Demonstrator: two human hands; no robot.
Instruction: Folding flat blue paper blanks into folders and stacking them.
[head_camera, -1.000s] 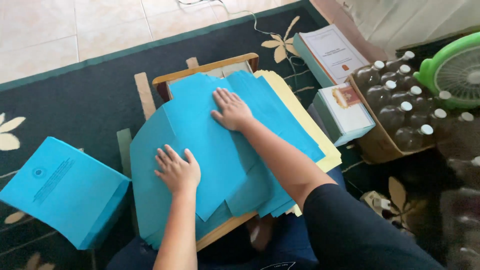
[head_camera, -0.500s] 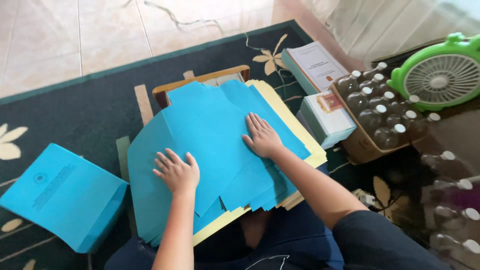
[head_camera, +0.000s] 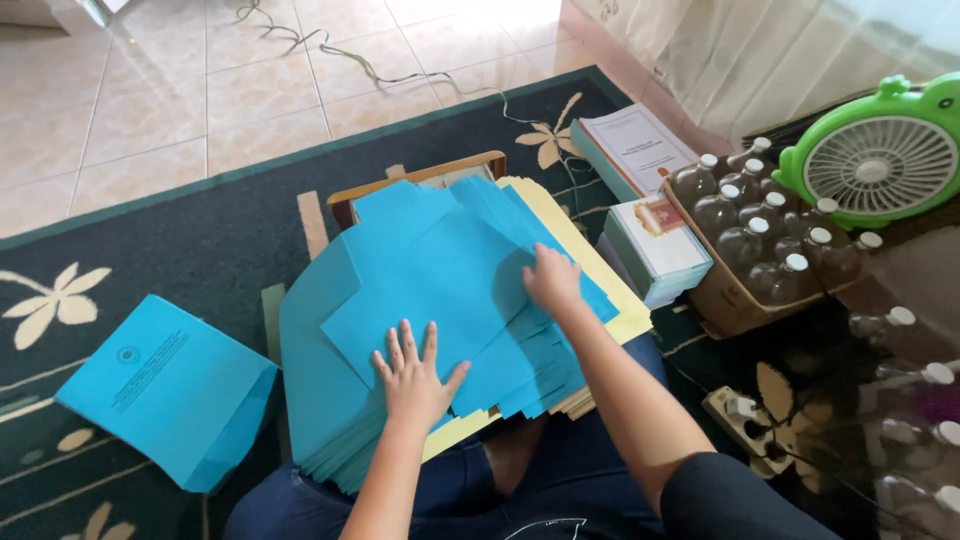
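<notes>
While a person sits on a dark carpet (head_camera: 200, 240), both hands press flat and open on blue sheets (head_camera: 440, 270) fanned over a yellow stack (head_camera: 610, 290): left hand (head_camera: 415, 375) steadying, right hand (head_camera: 552, 280) mid-sort; separating the top sheet seems next.

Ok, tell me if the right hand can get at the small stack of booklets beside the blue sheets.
Probably yes. The right hand rests on the blue sheets, and the small stack of booklets lies just to its right with nothing between them.
</notes>
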